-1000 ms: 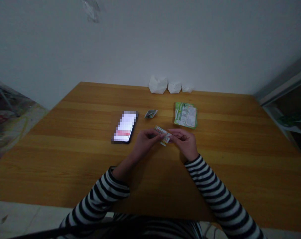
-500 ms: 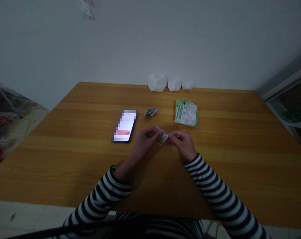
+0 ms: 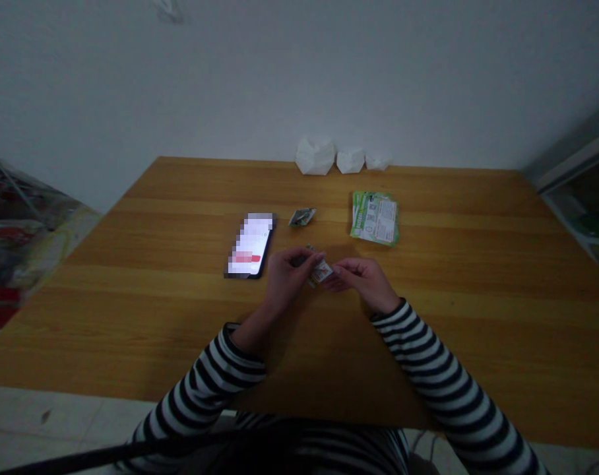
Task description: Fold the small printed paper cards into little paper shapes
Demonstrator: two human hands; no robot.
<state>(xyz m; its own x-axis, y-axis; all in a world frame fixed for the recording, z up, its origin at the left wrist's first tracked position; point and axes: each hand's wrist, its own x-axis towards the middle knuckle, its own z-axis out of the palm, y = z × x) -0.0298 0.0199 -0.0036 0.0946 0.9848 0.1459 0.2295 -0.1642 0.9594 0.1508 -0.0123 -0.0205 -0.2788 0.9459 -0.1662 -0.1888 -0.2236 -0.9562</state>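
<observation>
Both hands meet over the middle of the wooden table (image 3: pixel 181 310). Thumb and fingers of my left hand (image 3: pixel 290 276) pinch a small printed paper piece (image 3: pixel 322 270), pale with coloured marks; whether it is a card or a packet I cannot tell. My right hand (image 3: pixel 366 280) is closed at the right end of the same piece, thumb against fingertips. Beyond my left hand lies a small folded, dark-and-pale printed piece (image 3: pixel 302 216). A stack of green-and-white printed cards (image 3: pixel 375 219) rests farther back on the right.
A phone (image 3: pixel 251 245) with a lit, blurred-out screen lies left of my hands. Three crumpled white papers (image 3: pixel 315 157) stand along the wall at the table's back edge. A shelf (image 3: pixel 586 191) is at the right, and red and clear plastic clutter (image 3: pixel 7 244) at the left.
The view has tilted slightly, so the table's contents sit a little higher. The small paper piece has turned a little between my hands, and both keep their hold.
</observation>
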